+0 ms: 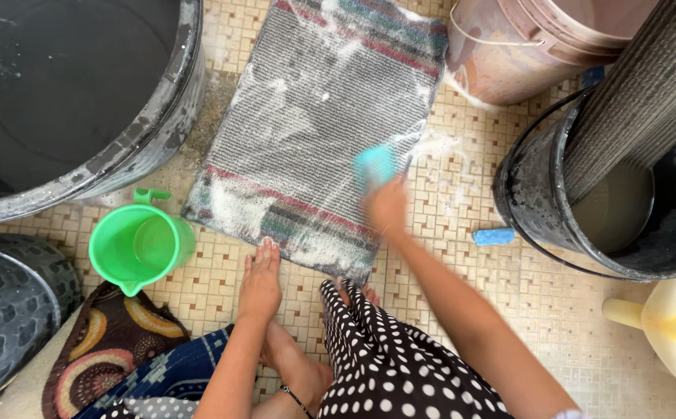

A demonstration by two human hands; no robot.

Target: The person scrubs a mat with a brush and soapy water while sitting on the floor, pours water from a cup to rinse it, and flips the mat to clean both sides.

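The right hand (387,206) and its blue brush (375,164) are motion-blurred. The tub (121,147) at ten o'clock and the bucket (539,202) at three o'clock run off the edge; its water looks murky.

This is looking like a home washing area, the wet sort of floor space where laundry gets done by hand. Small beige mosaic tiles (508,310) are covering the floor, suds are spreading over a striped mat (314,132) lying flat on it, and tubs and buckets are standing all around: a big dark basin (121,147), a black bucket (532,194), a pink bucket (508,62) and a green jug (140,244).
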